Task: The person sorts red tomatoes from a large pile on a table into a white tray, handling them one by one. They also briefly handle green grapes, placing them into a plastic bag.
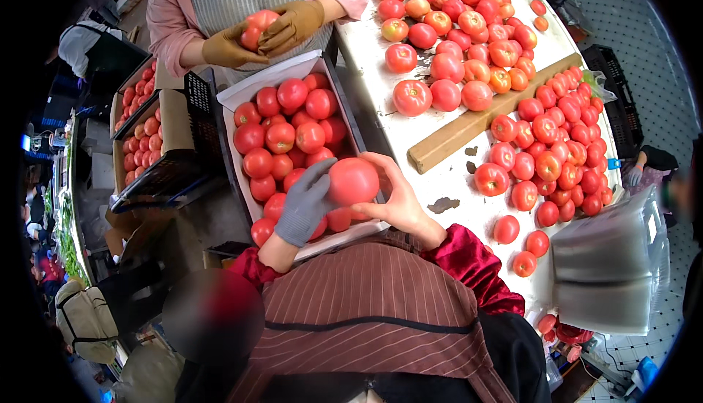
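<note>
Between my two hands is a large round tomato (353,182), held above the near right part of a white-lined box (228,100) full of red tomatoes. My left hand (304,201), in a grey knit glove, presses its fingers against the tomato's left side. Bare, my right hand (399,201) curves round the right side, with fingers above and thumb below. More tomatoes (280,138) fill the box beneath and beyond my hands. Across the box, another person's hands in brown gloves (293,28) hold a tomato (258,28).
A white table (381,95) at the right bears two heaps of tomatoes, parted by a wooden bar (483,116). Clear plastic bags (608,256) are stacked at its near right corner. Cardboard boxes of tomatoes (143,143) and a black crate (199,95) stand at the left.
</note>
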Available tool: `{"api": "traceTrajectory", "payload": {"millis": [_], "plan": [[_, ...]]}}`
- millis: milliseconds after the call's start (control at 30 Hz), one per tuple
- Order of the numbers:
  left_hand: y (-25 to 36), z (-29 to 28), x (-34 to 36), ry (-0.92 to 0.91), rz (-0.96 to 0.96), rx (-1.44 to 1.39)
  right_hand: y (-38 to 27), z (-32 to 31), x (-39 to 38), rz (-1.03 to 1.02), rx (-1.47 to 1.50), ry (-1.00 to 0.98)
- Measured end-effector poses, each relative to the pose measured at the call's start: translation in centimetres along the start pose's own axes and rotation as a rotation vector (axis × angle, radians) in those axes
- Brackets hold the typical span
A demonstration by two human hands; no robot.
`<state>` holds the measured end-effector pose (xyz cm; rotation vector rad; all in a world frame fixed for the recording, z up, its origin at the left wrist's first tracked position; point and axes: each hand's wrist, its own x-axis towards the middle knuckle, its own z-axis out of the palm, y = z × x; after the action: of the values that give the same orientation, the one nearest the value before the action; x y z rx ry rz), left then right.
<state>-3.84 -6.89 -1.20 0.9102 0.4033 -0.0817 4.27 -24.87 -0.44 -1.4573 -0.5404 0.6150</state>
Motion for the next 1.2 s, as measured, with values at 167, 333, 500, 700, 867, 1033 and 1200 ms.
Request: {"api": "traceTrajectory", "payload": {"millis": [167,333,500,700,867,1033,1200], "plan": [[0.1,-1.3,-0.2,0.032,0.026,0.055,2.2,-1.0,-0.4,0.106,0.429,0.115],[-1.7,-6.3,0.2,0.044,0.199,1.229,0.9,-3.1,-1.0,0.435,1.269,0.247],[-5.4,-7.7,-1.6,-0.149,-0.043,2.07,1.8,-4.4,-2.4,0.443,1.437,0.394],[-4.7,-6.1,0.4,-0.229,-0.242,2.083,3.9,-7.9,-4.8,0.346,1.499,0.621],[-2.2,-6.6,-0.1,-0.076,-0.032,1.469,4.7,-13.2,-7.7,0.158,1.327,0.952],[1.2,-4.2,0.0,-0.119,0.081,0.489,6.3,-19.7,-11.3,-0.132,1.027,1.217],[1.2,-1.4,0.2,-0.268,0.151,0.156,3.4,-17.8,-9.3,-0.159,0.818,1.225]]}}
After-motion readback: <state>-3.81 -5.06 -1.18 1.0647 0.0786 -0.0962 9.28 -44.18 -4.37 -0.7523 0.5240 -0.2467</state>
